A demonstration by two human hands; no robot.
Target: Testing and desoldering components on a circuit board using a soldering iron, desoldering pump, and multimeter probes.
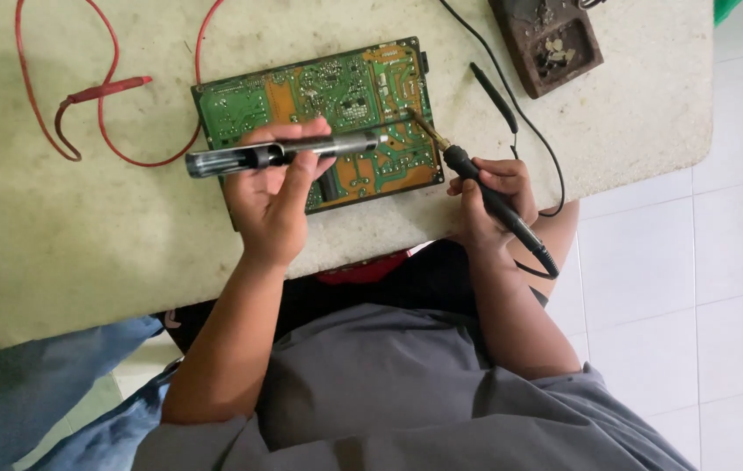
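Note:
A green circuit board (pixel 249 100) with orange copper areas lies solder side up on a pale worktop (pixel 57 227). My left hand (pixel 275 187) grips a grey and black desoldering pump (pixel 240 157), held level across the board with its tip toward the board's right part. My right hand (pixel 493 187) holds a black soldering iron (pixel 498 209) like a pen. Its brass tip (pixel 424 126) touches the board close to the pump's nozzle.
A red test lead (pixel 101 87) loops over the worktop at the left. A black probe (pixel 493 92) and cable lie right of the board. A brown stand tray (pixel 554 44) sits at the back right. White floor tiles (pixel 720 262) lie beyond the worktop's right edge.

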